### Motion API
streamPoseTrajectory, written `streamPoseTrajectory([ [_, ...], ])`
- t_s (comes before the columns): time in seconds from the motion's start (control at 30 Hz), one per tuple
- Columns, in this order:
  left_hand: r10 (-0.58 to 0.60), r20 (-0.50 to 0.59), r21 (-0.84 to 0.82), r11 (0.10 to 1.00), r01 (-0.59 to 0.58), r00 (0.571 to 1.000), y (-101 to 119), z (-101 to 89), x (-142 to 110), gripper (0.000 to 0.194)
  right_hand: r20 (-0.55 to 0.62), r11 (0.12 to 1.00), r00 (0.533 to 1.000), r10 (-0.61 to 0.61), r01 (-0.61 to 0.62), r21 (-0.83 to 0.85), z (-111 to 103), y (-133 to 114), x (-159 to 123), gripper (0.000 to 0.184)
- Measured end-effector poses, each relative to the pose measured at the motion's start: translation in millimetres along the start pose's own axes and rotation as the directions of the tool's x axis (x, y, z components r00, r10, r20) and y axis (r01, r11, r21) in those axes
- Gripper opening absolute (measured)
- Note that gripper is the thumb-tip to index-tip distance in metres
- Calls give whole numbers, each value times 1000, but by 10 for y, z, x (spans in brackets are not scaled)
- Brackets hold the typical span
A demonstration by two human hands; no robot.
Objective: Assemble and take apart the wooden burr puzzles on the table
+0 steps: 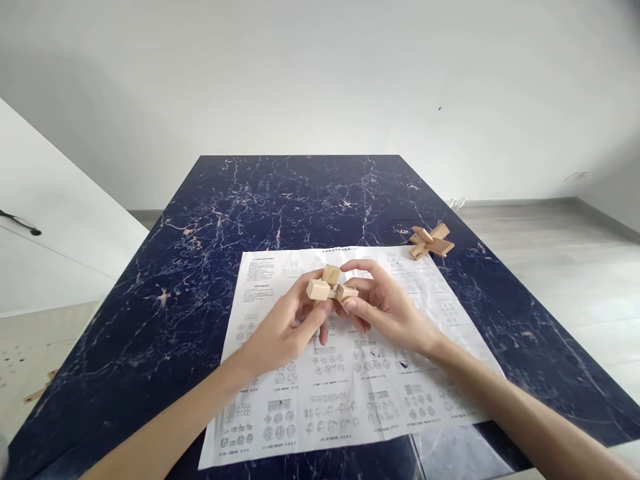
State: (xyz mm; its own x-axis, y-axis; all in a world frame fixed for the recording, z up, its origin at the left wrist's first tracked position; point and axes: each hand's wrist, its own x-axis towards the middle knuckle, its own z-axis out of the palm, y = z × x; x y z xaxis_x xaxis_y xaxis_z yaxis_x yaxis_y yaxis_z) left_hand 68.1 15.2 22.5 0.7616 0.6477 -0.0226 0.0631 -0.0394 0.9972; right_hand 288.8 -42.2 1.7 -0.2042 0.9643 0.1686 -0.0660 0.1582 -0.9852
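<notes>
Between my hands, above a printed sheet, is a pale wooden interlocking puzzle made of short blocks that jut out in different directions. My left hand grips its left side, thumb beneath the front block and fingers behind. On the other side, my right hand has its thumb and fingers closed around the right-hand block. Fingers hide the back and underside of the puzzle. The printed instruction sheet, with small diagrams of puzzles and lines of text, lies flat under both hands.
A second wooden puzzle, cross-shaped, rests at the sheet's upper right corner. The dark blue marbled table has its far edge near a white wall. A white cabinet stands at the left. Wooden pieces show low at the left, beyond the table edge.
</notes>
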Motion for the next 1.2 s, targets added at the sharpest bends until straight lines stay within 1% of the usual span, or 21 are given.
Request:
streamPoseTrajectory([
  [0.13, -23, 14, -31, 999, 24, 1000, -3, 5, -6, 65, 6, 1000, 1000, 0, 1, -19, -13, 37, -20, 42],
  [0.2, -31, 11, -32, 999, 31, 999, 0, 8, -4, 69, -1, 1000, 1000, 5, -5, -31, -24, 57, -28, 44],
  [0.4, -37, 22, -34, 999, 38, 999, -7, 8, -8, 67, -23, 996, 1000, 2, -4, -85, -22, 58, -45, 43],
  [0.6, -30, 30, -32, 999, 31, 999, -20, -1, -14, 63, -26, 995, 1000, -7, 4, -103, -1, 23, -39, 41],
  [0.8, -26, 25, -24, 999, 27, 999, -8, 9, -11, 61, -41, 992, 999, 15, -20, -128, -2, 12, -45, 40],
  [1.03, -29, 24, -7, 1000, 29, 999, 2, 13, -20, 62, -55, 990, 998, 31, -38, -133, 14, -29, -49, 39],
  [1.2, -18, 16, 16, 1000, 18, 1000, -15, 12, -12, 62, -47, 994, 998, 47, -51, -99, 28, -55, -40, 40],
])
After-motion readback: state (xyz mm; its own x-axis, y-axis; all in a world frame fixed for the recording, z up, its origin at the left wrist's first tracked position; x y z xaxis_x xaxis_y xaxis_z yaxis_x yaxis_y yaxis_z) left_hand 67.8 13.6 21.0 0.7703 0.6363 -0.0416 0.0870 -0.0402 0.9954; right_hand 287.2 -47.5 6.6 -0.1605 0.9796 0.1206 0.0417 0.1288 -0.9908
